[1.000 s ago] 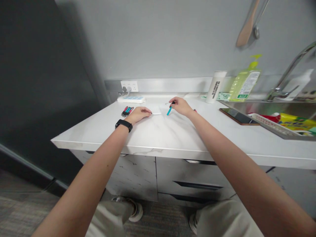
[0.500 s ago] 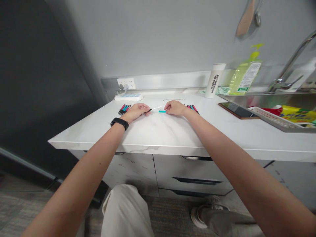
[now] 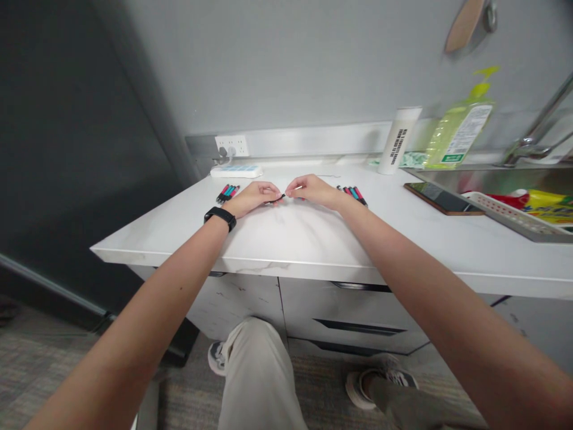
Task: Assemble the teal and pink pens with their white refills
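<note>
My left hand [image 3: 256,197], with a black band on its wrist, pinches the black section of a pen [image 3: 281,197] above the white counter. Facing it, my right hand [image 3: 312,190] has thumb and fingertips closed at the end of that black section. Whatever lies inside the right fingers is mostly hidden by them. The fingertips of both hands nearly meet. Several pens [image 3: 228,193] in pink, teal and black lie side by side left of my left hand. Another row of similar coloured pieces [image 3: 354,194] lies beyond my right wrist, partly covered by it.
A power strip [image 3: 236,171] sits at the back left below a wall socket [image 3: 231,146]. To the right stand a white tube [image 3: 399,141] and a yellow-green pump bottle [image 3: 460,134]. A phone [image 3: 443,198] lies beside the sink and a white perforated tray [image 3: 514,212].
My hands have come together. The thin white refill and the teal barrel, visible between them before, are now largely hidden by the fingers. The view has shifted slightly.
</note>
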### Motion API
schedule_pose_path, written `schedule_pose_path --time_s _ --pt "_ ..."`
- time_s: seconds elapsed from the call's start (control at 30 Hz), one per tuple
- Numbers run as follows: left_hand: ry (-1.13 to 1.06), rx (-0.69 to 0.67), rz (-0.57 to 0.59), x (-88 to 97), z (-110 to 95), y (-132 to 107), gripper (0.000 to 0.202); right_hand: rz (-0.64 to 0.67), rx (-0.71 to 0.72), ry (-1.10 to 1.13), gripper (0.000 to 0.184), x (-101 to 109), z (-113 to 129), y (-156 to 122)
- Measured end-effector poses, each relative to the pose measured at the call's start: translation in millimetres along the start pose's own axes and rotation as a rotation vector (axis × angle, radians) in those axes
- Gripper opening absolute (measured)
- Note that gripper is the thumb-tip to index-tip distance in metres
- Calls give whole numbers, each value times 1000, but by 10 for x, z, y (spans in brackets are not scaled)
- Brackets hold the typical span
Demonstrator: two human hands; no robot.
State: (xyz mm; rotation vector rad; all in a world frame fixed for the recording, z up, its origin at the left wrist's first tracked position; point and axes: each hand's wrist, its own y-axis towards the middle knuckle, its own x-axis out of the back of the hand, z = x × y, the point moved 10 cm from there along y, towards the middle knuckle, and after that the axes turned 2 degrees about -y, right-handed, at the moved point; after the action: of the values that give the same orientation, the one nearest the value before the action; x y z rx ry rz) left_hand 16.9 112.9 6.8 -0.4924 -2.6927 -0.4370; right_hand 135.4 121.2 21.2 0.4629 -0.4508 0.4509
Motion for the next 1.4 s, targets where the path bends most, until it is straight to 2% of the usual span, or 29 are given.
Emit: schedule_pose_path --time_s 0.17,0.27,0.37,0.5,0.67,0.77,0.87,1.07,1.2,1.4 --pt "26 -20 5 -7 -47 -26 31 -54 -80 272 5 56 -47 -12" --pt "30 -3 -12 -6 -69 -54 32 -58 -135 443 11 52 -100 -18" --pt "24 27 -39 2 -71 -84 31 -55 -157 505 16 30 -125 -26" --pt "7 36 -56 19 -57 -99 29 -54 -146 534 13 17 -118 -32" --pt "31 21 -142 161 -4 -80 26 -160 -206 493 6 142 -174 -69" --pt "147 17 -219 290 42 -78 24 -195 -271 468 6 182 -237 -95" --pt "320 -4 -217 323 59 -66 22 -201 -304 467 7 174 -281 -97" --pt "524 -56 -215 266 -19 -51 21 -173 -279 504 7 102 -270 -61" --pt "499 -98 -213 184 -154 -78 23 -143 -273 496 7 61 -209 -90" --pt "437 -132 -124 21 -291 -107 17 -30 -210 471 5 -35 -54 -117"
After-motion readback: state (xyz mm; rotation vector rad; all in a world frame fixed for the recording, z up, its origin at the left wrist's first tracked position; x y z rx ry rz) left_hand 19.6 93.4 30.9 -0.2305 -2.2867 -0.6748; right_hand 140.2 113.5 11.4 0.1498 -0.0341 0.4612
